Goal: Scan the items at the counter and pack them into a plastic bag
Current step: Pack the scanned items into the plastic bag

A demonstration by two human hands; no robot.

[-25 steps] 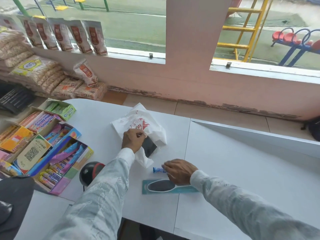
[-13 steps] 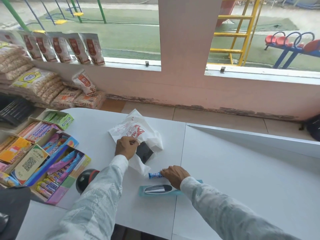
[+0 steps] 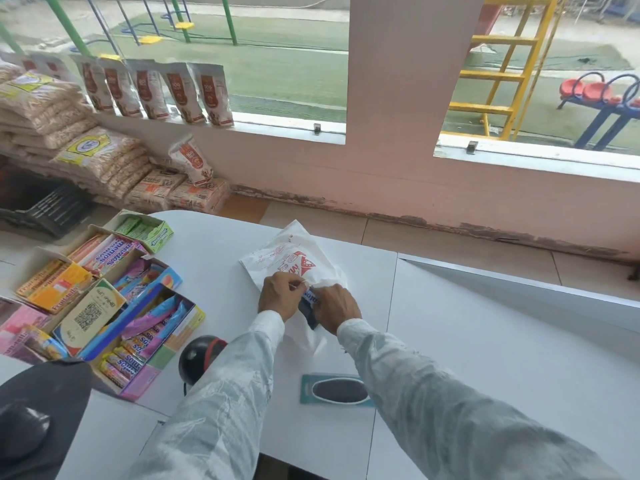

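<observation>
A white plastic bag (image 3: 287, 258) with red print lies in the middle of the white counter (image 3: 485, 341). My left hand (image 3: 278, 294) pinches the bag's edge and holds its mouth open. My right hand (image 3: 337, 308) grips a small blue candy roll (image 3: 309, 296) at the bag's opening, the roll partly inside. A dark item shows in the bag's mouth under my hands. A teal card with a dark oval item (image 3: 337, 391) lies flat on the counter near my right forearm.
Open boxes of candy rolls and gum (image 3: 104, 299) crowd the counter's left side. A black and red barcode scanner (image 3: 201, 358) sits by my left forearm. Sacks and packets (image 3: 104, 161) are stacked by the window at the left.
My right hand lifted the blue candy roll off the counter near the teal card and carried it up to the bag's mouth. My left hand kept hold of the bag.
</observation>
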